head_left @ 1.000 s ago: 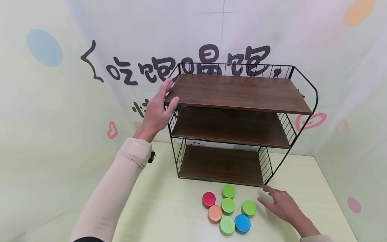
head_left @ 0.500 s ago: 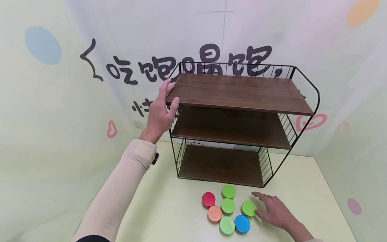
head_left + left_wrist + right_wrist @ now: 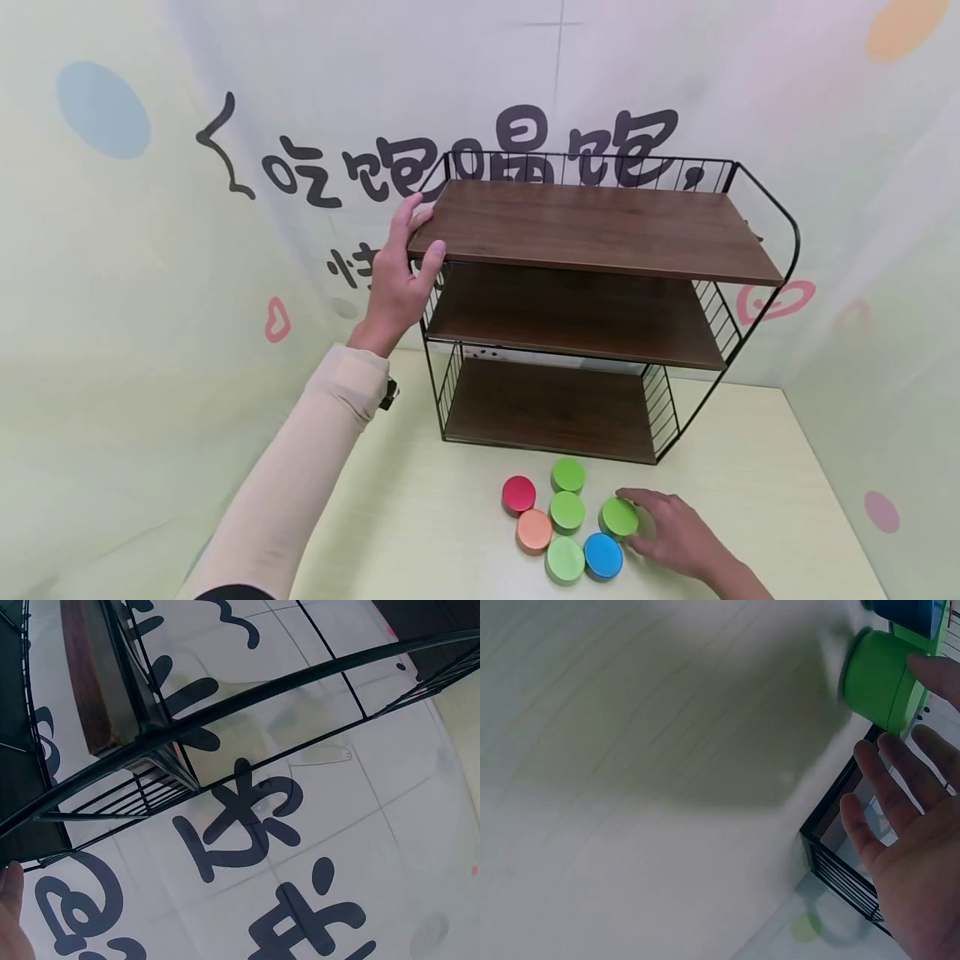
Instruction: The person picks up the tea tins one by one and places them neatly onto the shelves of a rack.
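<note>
My left hand (image 3: 397, 283) holds the upper left corner of a three-tier shelf rack (image 3: 600, 229), thumb over the top board's front edge and fingers at its side. In the left wrist view, only a bit of that hand (image 3: 10, 915) shows, beside the black wire frame (image 3: 255, 697). My right hand (image 3: 675, 533) is spread around a small round green tub (image 3: 619, 517), index finger at the far side and thumb at the near side. In the right wrist view, the thumb touches the green tub (image 3: 877, 679), while the other fingers (image 3: 889, 780) are extended near it.
Left of that tub stand several more: two green tubs (image 3: 567, 510), a red one (image 3: 518, 495), an orange one (image 3: 533, 531) and a pale green one (image 3: 564, 558). A blue tub (image 3: 603, 556) stands close in front. Printed curtains (image 3: 187, 250) surround the pale table (image 3: 405, 500).
My right hand has moved left from beside the rack's lower right corner to the green tub. The left hand has stayed at the rack's corner.
</note>
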Action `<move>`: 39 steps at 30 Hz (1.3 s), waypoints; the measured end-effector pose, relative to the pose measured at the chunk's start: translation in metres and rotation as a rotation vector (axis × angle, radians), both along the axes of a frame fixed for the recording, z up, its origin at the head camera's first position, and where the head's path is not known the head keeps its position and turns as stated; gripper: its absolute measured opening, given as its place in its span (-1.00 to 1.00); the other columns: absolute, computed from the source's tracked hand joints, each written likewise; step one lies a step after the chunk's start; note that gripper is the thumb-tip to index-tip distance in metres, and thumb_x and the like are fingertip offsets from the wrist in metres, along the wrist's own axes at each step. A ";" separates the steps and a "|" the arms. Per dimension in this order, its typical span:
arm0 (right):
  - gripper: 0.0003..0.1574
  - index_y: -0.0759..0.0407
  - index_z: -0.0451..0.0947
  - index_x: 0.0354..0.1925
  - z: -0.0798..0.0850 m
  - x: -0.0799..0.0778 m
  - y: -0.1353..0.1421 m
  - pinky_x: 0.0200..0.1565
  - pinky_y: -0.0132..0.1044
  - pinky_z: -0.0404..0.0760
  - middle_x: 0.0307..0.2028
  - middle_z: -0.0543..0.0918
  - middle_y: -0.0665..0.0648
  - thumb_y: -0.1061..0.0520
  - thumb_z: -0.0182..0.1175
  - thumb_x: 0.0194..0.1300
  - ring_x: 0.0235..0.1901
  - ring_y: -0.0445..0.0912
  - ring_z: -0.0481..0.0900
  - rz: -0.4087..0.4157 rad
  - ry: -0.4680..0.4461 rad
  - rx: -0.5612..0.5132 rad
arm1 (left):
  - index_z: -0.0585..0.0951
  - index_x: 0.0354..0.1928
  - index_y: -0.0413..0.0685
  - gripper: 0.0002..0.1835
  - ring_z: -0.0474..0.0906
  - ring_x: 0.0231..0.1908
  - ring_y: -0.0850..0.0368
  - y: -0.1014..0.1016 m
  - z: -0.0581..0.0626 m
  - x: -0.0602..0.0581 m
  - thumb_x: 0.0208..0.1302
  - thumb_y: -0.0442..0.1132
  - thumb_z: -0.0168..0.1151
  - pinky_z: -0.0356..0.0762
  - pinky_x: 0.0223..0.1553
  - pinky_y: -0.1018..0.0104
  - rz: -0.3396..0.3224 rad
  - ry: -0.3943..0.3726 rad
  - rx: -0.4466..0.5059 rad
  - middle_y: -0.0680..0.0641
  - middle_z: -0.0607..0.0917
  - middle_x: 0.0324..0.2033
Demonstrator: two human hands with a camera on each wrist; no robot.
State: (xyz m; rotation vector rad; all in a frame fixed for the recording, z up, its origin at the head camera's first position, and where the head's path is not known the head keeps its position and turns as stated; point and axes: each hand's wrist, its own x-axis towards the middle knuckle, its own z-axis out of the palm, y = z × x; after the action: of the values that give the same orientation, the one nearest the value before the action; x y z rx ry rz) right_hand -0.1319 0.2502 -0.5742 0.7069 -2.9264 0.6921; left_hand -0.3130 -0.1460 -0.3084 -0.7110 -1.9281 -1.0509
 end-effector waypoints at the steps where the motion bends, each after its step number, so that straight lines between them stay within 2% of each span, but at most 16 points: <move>1: -0.26 0.16 0.61 0.09 -0.001 0.000 -0.001 0.00 0.03 0.59 0.01 0.71 0.11 0.02 0.54 -0.10 0.00 0.07 0.67 0.001 0.001 -0.002 | 0.28 0.43 0.00 -0.38 0.51 0.22 0.09 0.000 0.000 0.000 0.37 -0.05 0.05 0.34 0.24 0.13 -0.009 -0.002 0.009 -0.17 0.60 0.20; 8: -0.27 0.21 0.62 0.07 -0.006 0.001 -0.005 -0.02 0.00 0.61 -0.02 0.72 0.16 0.03 0.55 -0.11 -0.03 0.06 0.69 0.002 0.021 -0.020 | 0.29 0.39 -0.06 -0.41 0.49 0.24 0.09 0.002 -0.003 -0.001 0.37 -0.07 0.04 0.32 0.24 0.12 -0.021 0.004 0.037 -0.18 0.60 0.19; 15: -0.25 0.19 0.64 0.04 -0.011 0.002 -0.007 -0.04 0.06 0.58 -0.05 0.74 0.12 0.00 0.58 -0.17 -0.07 0.02 0.71 -0.010 0.104 -0.005 | 0.29 0.38 -0.08 -0.42 0.46 0.27 0.09 0.004 -0.005 -0.002 0.36 -0.07 0.03 0.29 0.27 0.12 -0.025 0.016 0.056 -0.20 0.60 0.19; 20: -0.25 0.19 0.63 0.05 -0.011 0.002 -0.007 -0.03 0.06 0.58 -0.03 0.73 0.14 0.01 0.59 -0.16 -0.06 0.02 0.70 -0.024 0.071 -0.011 | 0.31 0.37 -0.05 -0.43 0.47 0.26 0.09 0.006 -0.006 -0.003 0.35 -0.06 0.03 0.29 0.26 0.13 -0.030 0.026 0.069 -0.18 0.60 0.18; 26: -0.26 0.20 0.63 0.05 -0.012 0.001 -0.008 -0.04 0.01 0.61 -0.03 0.74 0.14 0.04 0.58 -0.15 -0.07 0.01 0.71 -0.026 0.064 -0.041 | 0.31 0.36 -0.13 -0.41 0.49 0.24 0.06 0.006 -0.006 -0.005 0.35 -0.05 0.02 0.32 0.24 0.11 -0.030 0.061 0.069 -0.21 0.61 0.15; 32: -0.27 0.19 0.63 0.07 -0.011 0.002 -0.008 -0.03 0.00 0.62 -0.01 0.73 0.14 0.05 0.58 -0.12 -0.04 0.03 0.70 -0.048 0.017 -0.053 | 0.31 0.37 -0.08 -0.40 0.47 0.26 0.08 0.006 -0.005 -0.004 0.33 -0.05 0.05 0.30 0.26 0.12 -0.038 0.035 0.081 -0.18 0.61 0.17; 39: -0.28 0.18 0.62 0.09 -0.011 0.003 -0.009 -0.01 0.00 0.61 0.00 0.72 0.14 0.05 0.56 -0.10 -0.02 0.04 0.69 -0.066 -0.010 -0.049 | 0.32 0.35 -0.16 -0.41 0.49 0.24 -0.01 0.008 -0.005 -0.002 0.32 -0.08 0.05 0.29 0.27 0.10 -0.037 0.028 0.099 -0.25 0.61 0.15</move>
State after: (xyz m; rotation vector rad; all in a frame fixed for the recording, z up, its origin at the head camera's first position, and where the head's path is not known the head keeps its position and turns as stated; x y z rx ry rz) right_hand -0.1290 0.2415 -0.5850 0.6005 -2.9155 0.7604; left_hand -0.3150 -0.1384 -0.3139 -0.7045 -1.8315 -1.1453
